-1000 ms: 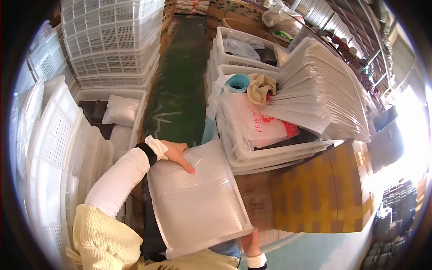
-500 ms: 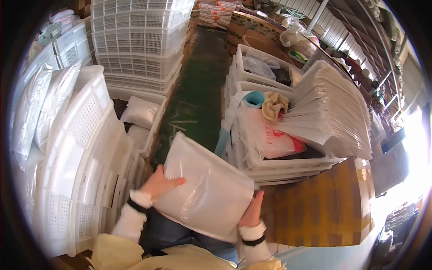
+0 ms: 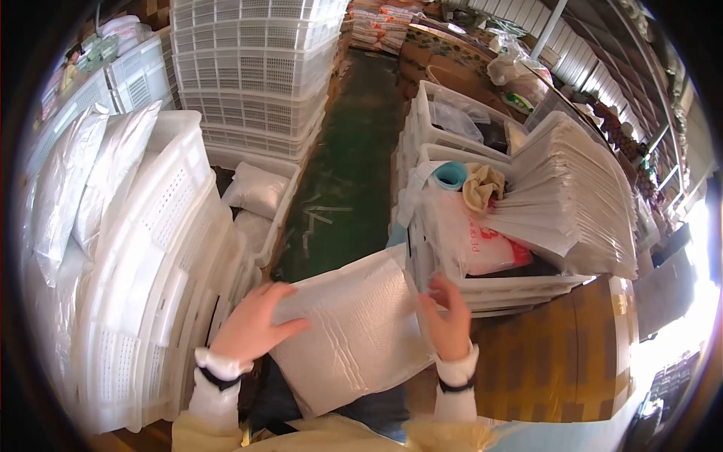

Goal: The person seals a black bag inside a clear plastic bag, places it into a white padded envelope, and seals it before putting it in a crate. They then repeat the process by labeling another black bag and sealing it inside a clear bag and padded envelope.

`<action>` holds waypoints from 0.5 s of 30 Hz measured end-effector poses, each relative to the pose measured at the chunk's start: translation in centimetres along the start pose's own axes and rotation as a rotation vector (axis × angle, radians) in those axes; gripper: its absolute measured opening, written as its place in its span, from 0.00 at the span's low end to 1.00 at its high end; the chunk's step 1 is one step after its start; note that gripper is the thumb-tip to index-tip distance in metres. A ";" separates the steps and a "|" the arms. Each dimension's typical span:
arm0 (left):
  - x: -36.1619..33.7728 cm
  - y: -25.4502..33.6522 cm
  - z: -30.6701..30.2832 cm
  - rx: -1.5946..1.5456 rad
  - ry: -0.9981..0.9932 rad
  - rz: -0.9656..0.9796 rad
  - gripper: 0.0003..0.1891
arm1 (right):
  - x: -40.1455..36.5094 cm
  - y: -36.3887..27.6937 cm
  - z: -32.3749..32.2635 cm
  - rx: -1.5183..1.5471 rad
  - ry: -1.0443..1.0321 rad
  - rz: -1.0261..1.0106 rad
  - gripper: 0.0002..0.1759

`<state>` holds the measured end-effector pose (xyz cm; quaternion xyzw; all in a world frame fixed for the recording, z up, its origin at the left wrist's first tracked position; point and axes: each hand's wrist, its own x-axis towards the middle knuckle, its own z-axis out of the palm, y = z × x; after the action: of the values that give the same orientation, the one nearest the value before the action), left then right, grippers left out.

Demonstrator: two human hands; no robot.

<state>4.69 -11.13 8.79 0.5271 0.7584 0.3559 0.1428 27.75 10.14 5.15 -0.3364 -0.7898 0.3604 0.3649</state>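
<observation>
A white bubble mailer with a shiny, textured face and a few raised creases lies tilted in front of me, above my lap. My left hand is closed on its left edge, the thumb resting over the face. At the right edge is my right hand, fingers curled and apart from the thumb. The thumb is close to the mailer's edge, and whether it touches cannot be made out. A large stack of similar white mailers leans over the crate to the right.
White plastic crates stand stacked at left, with silvery bags on them. A taller crate stack rises behind. Right, a crate holds a red-printed plastic bag, a blue tape roll and a beige cloth. A taped cardboard box stands nearer.
The mailer has turned, showing a creased, textured face instead of a smoother one. My right hand has risen and its fingers have come off the edge. The view has shifted slightly left.
</observation>
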 end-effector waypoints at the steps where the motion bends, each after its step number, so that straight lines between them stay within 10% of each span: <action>1: 1.7 -1.1 0.7 0.083 -0.096 0.051 0.33 | -2.2 0.2 -1.4 0.006 0.111 0.045 0.20; 4: 7.0 -2.4 3.1 0.065 -0.476 -0.020 0.44 | -9.6 3.3 -3.9 0.153 0.506 0.062 0.21; 9: 11.7 -3.6 6.3 -0.113 -0.798 -0.084 0.46 | -19.5 10.4 -0.9 0.349 -0.072 0.485 0.27; 15: 10.6 -3.4 5.8 -0.163 -0.741 -0.068 0.44 | -16.0 5.7 4.7 0.299 -0.139 0.450 0.22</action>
<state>1.48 0.01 4.05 0.5814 0.6418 0.1953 0.4603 33.49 -1.17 -7.04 -0.4203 -0.6565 0.5670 0.2663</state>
